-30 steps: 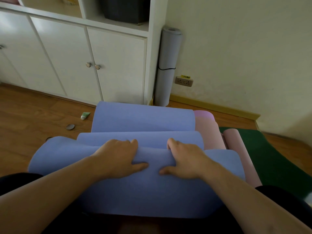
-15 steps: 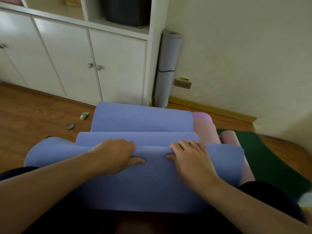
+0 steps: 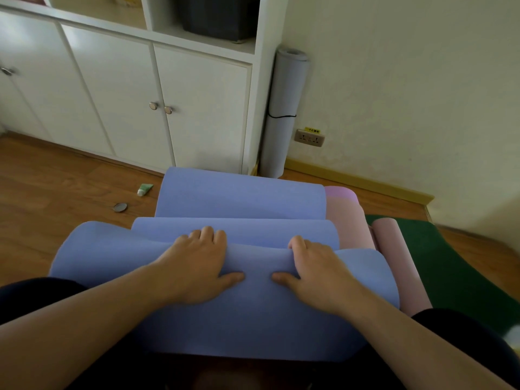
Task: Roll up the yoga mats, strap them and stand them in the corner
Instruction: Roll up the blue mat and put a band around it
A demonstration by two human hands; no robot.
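Note:
A periwinkle-blue yoga mat (image 3: 242,195) lies on the wooden floor in front of me, its near end curled into a loose, wide roll over my lap. My left hand (image 3: 197,263) and my right hand (image 3: 318,268) sit side by side on top of that roll. Their fingers curl over its far edge and their thumbs lie on its near face. A grey rolled mat (image 3: 284,108) with a thin black strap (image 3: 281,116) round it stands upright in the corner between cabinet and wall.
To the right lie a pink mat (image 3: 346,218), a narrower pink roll (image 3: 394,249) and a dark green mat (image 3: 450,263). White cabinet doors (image 3: 197,114) stand behind. A small green tube (image 3: 145,189) and a round metal disc (image 3: 120,207) lie on the floor at left. A wall socket (image 3: 309,137) sits low.
My right hand, laid flat across the roll half a second ago, has drawn back into a grip with its thumb spread. My left hand holds much the same place.

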